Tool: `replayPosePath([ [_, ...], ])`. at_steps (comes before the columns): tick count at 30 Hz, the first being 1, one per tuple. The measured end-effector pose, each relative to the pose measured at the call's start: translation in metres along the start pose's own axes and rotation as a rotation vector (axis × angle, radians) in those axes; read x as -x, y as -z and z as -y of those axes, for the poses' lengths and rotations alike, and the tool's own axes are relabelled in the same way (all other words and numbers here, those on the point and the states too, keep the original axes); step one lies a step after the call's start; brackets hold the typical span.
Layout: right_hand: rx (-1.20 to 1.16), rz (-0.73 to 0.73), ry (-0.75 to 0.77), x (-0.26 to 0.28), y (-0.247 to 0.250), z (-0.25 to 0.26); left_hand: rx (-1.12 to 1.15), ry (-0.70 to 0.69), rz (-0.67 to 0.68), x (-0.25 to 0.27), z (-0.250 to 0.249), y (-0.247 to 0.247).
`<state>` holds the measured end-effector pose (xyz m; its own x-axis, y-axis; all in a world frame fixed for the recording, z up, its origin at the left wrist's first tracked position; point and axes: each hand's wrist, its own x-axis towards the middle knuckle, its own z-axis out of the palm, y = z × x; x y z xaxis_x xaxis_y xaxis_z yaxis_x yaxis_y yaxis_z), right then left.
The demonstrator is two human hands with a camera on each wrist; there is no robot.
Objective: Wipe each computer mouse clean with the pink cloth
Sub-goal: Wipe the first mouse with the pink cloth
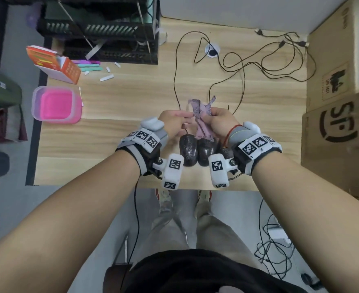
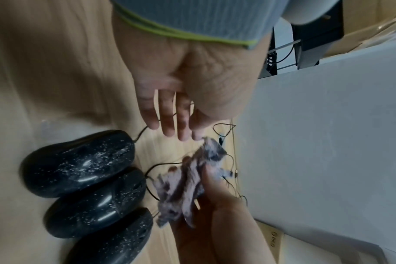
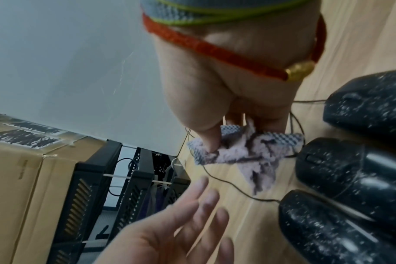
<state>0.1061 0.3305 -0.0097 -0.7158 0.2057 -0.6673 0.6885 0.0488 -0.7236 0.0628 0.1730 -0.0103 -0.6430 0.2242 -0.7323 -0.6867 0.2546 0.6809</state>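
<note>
Three black computer mice lie side by side near the table's front edge, all speckled with white dust: left mouse (image 1: 188,151) (image 2: 79,162) (image 3: 328,230), middle mouse (image 1: 206,153) (image 2: 95,201) (image 3: 350,175), and right mouse (image 1: 225,152) (image 2: 111,237) (image 3: 369,101), which my right wrist partly hides in the head view. Just above them my right hand (image 1: 211,118) (image 3: 217,142) pinches the crumpled pink cloth (image 1: 199,121) (image 2: 188,184) (image 3: 244,153) between thumb and fingers. My left hand (image 1: 182,120) (image 2: 183,128) (image 3: 199,205) is beside it with straight, spread fingers, its fingertips at the cloth's edge.
The wooden table (image 1: 111,134) carries a pink plastic box (image 1: 56,105) and an orange carton (image 1: 54,64) at the left, and a black rack (image 1: 102,32) at the back left. Mouse cables (image 1: 269,60) loop across the back. Cardboard boxes (image 1: 339,134) stand along the right.
</note>
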Motion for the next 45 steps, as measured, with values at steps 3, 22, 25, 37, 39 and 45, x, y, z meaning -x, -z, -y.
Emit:
replayPosePath([
  [3, 0.061, -0.039, -0.040, -0.005, 0.015, -0.018, -0.067, 0.105, -0.180, -0.013, 0.022, 0.000],
  [22, 0.371, -0.038, 0.062, -0.014, 0.020, -0.037, -0.915, 0.201, -0.221, -0.012, 0.080, -0.045],
  [25, 0.368, -0.027, 0.051, -0.013, 0.020, -0.038, -0.957, 0.237, -0.172, -0.009, 0.076, -0.039],
  [37, 0.372, 0.064, -0.002, -0.004, 0.002, -0.034, -0.410, 0.100, -0.070, 0.016, 0.054, -0.018],
  [39, 0.311, 0.077, 0.007, 0.002, 0.001, -0.026, -0.285, 0.065, -0.018, 0.029, 0.040, -0.020],
  [45, 0.284, 0.044, 0.199, 0.019, 0.011, 0.024, 0.089, -0.023, 0.032, 0.058, -0.005, -0.012],
])
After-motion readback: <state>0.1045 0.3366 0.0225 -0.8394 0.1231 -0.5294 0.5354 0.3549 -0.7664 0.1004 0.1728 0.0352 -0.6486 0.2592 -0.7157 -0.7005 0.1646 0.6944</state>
